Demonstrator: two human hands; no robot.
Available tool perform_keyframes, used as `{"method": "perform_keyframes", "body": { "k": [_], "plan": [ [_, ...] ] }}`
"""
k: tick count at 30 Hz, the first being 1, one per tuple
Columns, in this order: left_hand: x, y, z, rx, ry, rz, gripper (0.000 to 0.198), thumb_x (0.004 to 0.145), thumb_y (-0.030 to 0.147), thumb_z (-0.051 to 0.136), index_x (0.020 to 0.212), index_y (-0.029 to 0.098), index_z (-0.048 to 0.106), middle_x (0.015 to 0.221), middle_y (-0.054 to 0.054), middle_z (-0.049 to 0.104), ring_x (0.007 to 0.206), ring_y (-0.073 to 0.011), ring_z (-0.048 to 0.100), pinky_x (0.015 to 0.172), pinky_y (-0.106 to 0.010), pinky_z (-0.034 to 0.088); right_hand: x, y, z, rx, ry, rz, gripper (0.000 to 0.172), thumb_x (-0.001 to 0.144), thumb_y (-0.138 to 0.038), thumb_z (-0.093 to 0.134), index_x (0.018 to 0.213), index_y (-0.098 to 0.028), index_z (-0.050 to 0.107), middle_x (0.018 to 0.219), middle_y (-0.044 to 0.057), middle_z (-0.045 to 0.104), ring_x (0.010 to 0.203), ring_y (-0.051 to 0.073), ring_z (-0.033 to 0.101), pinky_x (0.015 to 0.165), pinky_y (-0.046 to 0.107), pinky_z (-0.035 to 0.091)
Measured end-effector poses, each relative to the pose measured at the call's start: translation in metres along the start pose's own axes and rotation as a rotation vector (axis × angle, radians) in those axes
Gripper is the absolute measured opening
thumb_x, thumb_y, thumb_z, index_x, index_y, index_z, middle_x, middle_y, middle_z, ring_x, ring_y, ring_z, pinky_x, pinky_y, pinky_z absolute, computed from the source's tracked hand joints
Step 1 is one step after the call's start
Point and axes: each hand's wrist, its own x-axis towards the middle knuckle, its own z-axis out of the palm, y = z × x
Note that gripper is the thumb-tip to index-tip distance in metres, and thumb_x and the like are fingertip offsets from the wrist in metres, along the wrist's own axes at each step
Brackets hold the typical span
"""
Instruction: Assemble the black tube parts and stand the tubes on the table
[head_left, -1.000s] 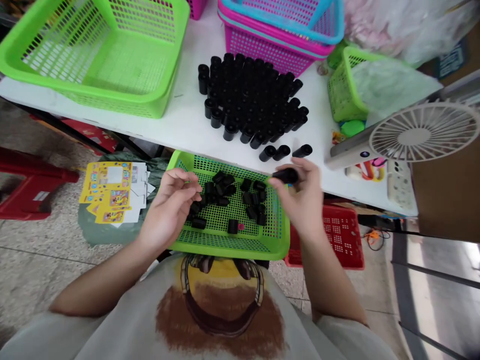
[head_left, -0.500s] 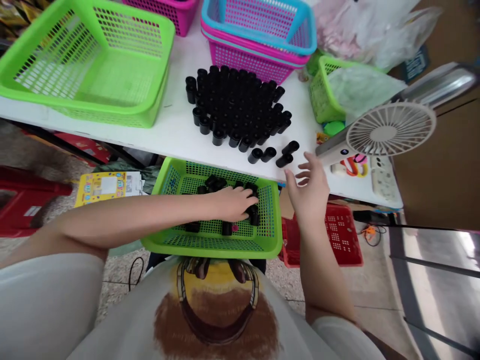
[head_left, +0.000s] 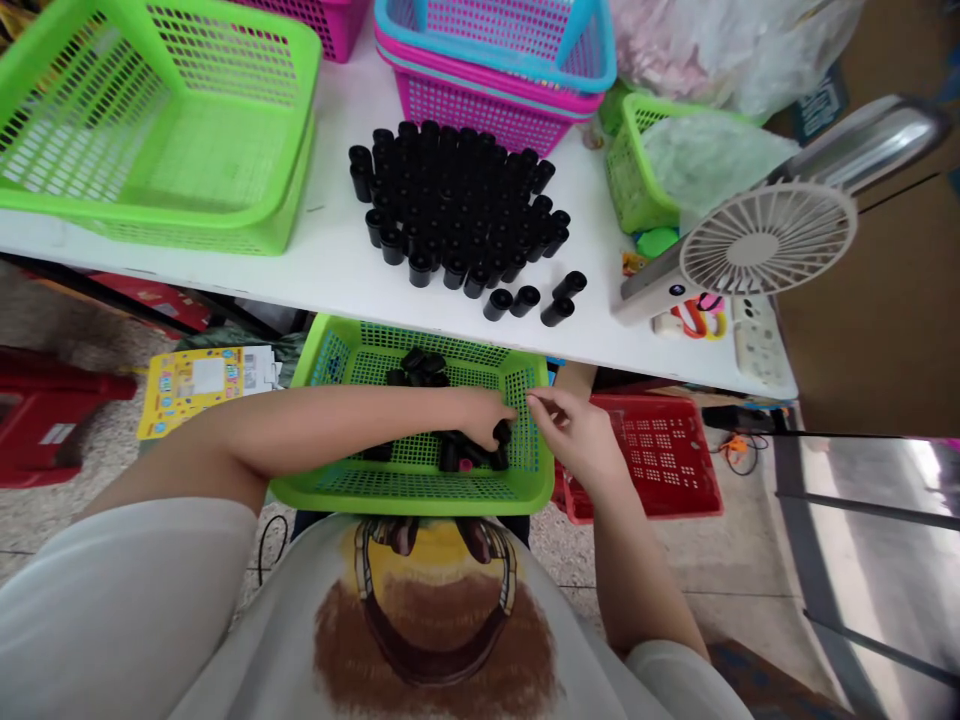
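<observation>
**Black plastic tube [head_left: 502, 432] seen just below the left hand [head_left: 480, 420]**

Seen at far left, down on the floor: a red plastic stool [head_left: 45, 420]. Next, a yellow printed card sheet [head_left: 202, 385], lying flat just beside the left side of a green mesh basket [head_left: 412, 491], held below the table's front edge and directly before the torso. Above, on the white table [head_left: 322, 270]: a wide green basket [head_left: 292, 180] at the left end, then a dense block of upright black tubes [head_left: 450, 205] toward the middle. Just right of that block, near the front edge: four loose tubes [head_left: 525, 301], lying on their sides.

Heaped by the far wall inside the lower basket: more tubes [head_left: 418, 368]. Stretched across from the left, above the basket floor: the left arm [head_left: 337, 425], wrist turned down, fingers curled over a low cluster near the right wall. Grip hidden by the hand itself, so no telling whether anything was held.

Placed right under those fingertips, close to the right wall: the Black plastic tube, long axis unclear, contact with the fingers impossible to tell. Nearer hand: the left. Held just right of it, by the right wall: the right hand [head_left: 577, 437], thumb and fingers [head_left: 535, 400] loosely curved and slightly parted, with nothing visible in them.

Farther right, on the floor: a red basket [head_left: 660, 455]. At the table's right end: a white desk fan [head_left: 754, 245] and a power strip [head_left: 757, 340].
</observation>
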Motion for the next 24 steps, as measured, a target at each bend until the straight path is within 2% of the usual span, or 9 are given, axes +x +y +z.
{"method": "perform_keyframes", "body": {
  "k": [4, 6, 8, 12, 14, 17, 19, 21, 24],
  "plan": [
    [-0.006, 0.009, 0.017, 0.014, -0.003, -0.023, 0.069, 0.071, 0.025, 0.084, 0.137, 0.025, 0.067, 0.137, -0.019, 0.063, 0.110, -0.0378, 0.069, 0.090, -0.047, 0.059, 0.000, 0.002, 0.010, 0.029, -0.019, 0.007, 0.029, 0.097, -0.040, 0.058, 0.103, -0.022, 0.080, 0.100, 0.011, 0.084, 0.080, 0.024, 0.077, 0.072, 0.037, 0.062],
    [-0.007, 0.010, 0.023, 0.012, 0.017, -0.035, 0.068, 0.072, 0.018, 0.082, 0.138, 0.026, 0.066, 0.140, -0.020, 0.061, 0.116, -0.0405, 0.067, 0.090, -0.050, 0.059, 0.002, 0.002, 0.014, 0.039, -0.029, 0.003, 0.029, 0.096, -0.040, 0.058, 0.103, -0.022, 0.080, 0.101, 0.011, 0.084, 0.082, 0.024, 0.077, 0.074, 0.038, 0.063],
    [-0.008, 0.008, 0.023, -0.004, 0.043, -0.030, 0.062, 0.078, 0.020, 0.079, 0.138, 0.027, 0.066, 0.139, -0.020, 0.061, 0.116, -0.0413, 0.067, 0.089, -0.051, 0.059, 0.003, 0.003, 0.014, 0.036, -0.040, 0.002, 0.030, 0.096, -0.041, 0.058, 0.104, -0.022, 0.080, 0.101, 0.011, 0.084, 0.082, 0.024, 0.077, 0.075, 0.039, 0.063],
    [-0.020, 0.001, 0.002, -0.063, 0.125, -0.010, 0.055, 0.091, 0.031, 0.068, 0.145, 0.021, 0.059, 0.134, -0.019, 0.063, 0.106, -0.0338, 0.071, 0.089, -0.044, 0.058, 0.000, -0.001, 0.008, 0.076, -0.025, 0.015, 0.031, 0.098, -0.044, 0.060, 0.105, -0.021, 0.080, 0.104, 0.012, 0.083, 0.086, 0.025, 0.077, 0.076, 0.039, 0.063],
    [-0.036, -0.001, -0.014, -0.181, 0.242, 0.000, 0.051, 0.094, 0.032, 0.063, 0.142, 0.017, 0.057, 0.127, -0.017, 0.065, 0.106, -0.0298, 0.070, 0.090, -0.039, 0.056, -0.004, -0.006, 0.005, 0.162, -0.005, 0.028, 0.034, 0.099, -0.048, 0.061, 0.112, -0.022, 0.078, 0.108, 0.012, 0.082, 0.088, 0.024, 0.077, 0.075, 0.038, 0.063],
    [-0.069, 0.002, -0.030, -0.582, 0.444, 0.014, 0.037, 0.090, 0.036, 0.067, 0.122, 0.019, 0.061, 0.107, -0.009, 0.070, 0.099, -0.0263, 0.069, 0.085, -0.037, 0.054, -0.009, -0.017, 0.006, 0.362, -0.030, 0.016, 0.041, 0.100, -0.053, 0.063, 0.130, -0.025, 0.070, 0.112, 0.010, 0.078, 0.089, 0.022, 0.076, 0.076, 0.038, 0.065],
    [-0.091, 0.008, -0.033, -0.928, 0.436, -0.021, 0.035, 0.086, 0.043, 0.071, 0.113, 0.022, 0.059, 0.096, -0.005, 0.069, 0.084, -0.0226, 0.067, 0.073, -0.035, 0.053, -0.012, -0.026, 0.009, 0.497, -0.107, -0.059, 0.047, 0.100, -0.053, 0.064, 0.141, -0.029, 0.061, 0.117, 0.009, 0.075, 0.091, 0.022, 0.075, 0.077, 0.037, 0.066],
    [-0.111, 0.017, -0.029, -1.394, 0.402, -0.091, 0.039, 0.084, 0.049, 0.073, 0.110, 0.024, 0.056, 0.089, -0.001, 0.064, 0.069, -0.0179, 0.062, 0.059, -0.031, 0.050, -0.015, -0.034, 0.013, 0.601, -0.173, -0.175, 0.052, 0.101, -0.048, 0.065, 0.149, -0.034, 0.052, 0.125, 0.009, 0.071, 0.095, 0.021, 0.073, 0.077, 0.036, 0.066],
    [-0.130, 0.030, -0.018, -2.033, 0.473, -0.143, 0.046, 0.080, 0.052, 0.077, 0.109, 0.026, 0.051, 0.086, 0.002, 0.058, 0.058, -0.0127, 0.055, 0.047, -0.025, 0.044, -0.019, -0.048, 0.019, 0.636, -0.143, -0.295, 0.055, 0.101, -0.038, 0.069, 0.151, -0.041, 0.045, 0.127, 0.007, 0.067, 0.094, 0.019, 0.071, 0.075, 0.034, 0.065]
  ]
}}
